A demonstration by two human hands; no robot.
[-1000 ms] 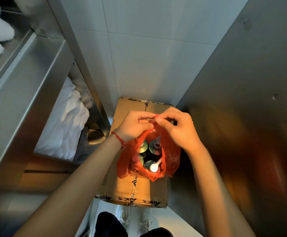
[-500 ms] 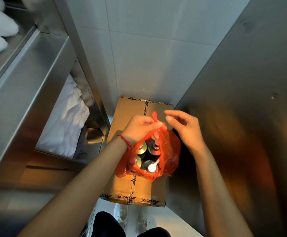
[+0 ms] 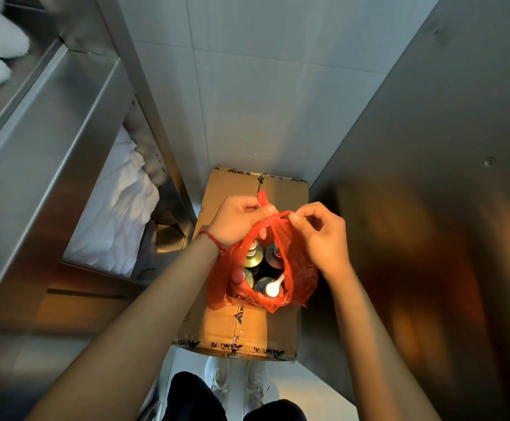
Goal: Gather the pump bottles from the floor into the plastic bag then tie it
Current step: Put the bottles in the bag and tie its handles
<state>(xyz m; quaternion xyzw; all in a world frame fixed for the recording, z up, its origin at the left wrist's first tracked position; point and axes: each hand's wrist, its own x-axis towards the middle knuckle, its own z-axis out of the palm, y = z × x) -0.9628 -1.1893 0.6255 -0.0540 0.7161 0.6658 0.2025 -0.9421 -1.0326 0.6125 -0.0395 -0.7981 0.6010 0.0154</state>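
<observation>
Change: half a second ago your right hand hung open just right of the bag with nothing in it; now its thumb and forefinger pinch the right handle strip, drawn taut across to your left fist. The left handle, already in your grip then, remains there with its tip poking up.
Meaning: gathering looks finished and you are at the tying step; both handles are in hand but I see no knot yet, and the mouth gapes open.
Cardboard box: one, taped shut, on the floor between the steel shelving on the left and the steel panel on the right; the bag sits on its lid.
Plastic bag: one, red, standing on the middle of the box.
Left hand: one, fingers curled tight around the left handle at the far rim of the bag.
Right hand: one, pinching its handle only at the fingertips, other fingers loosely bent.
Pump bottles: four tops showing inside the bag, upright and packed together; any more beneath are hidden.
</observation>
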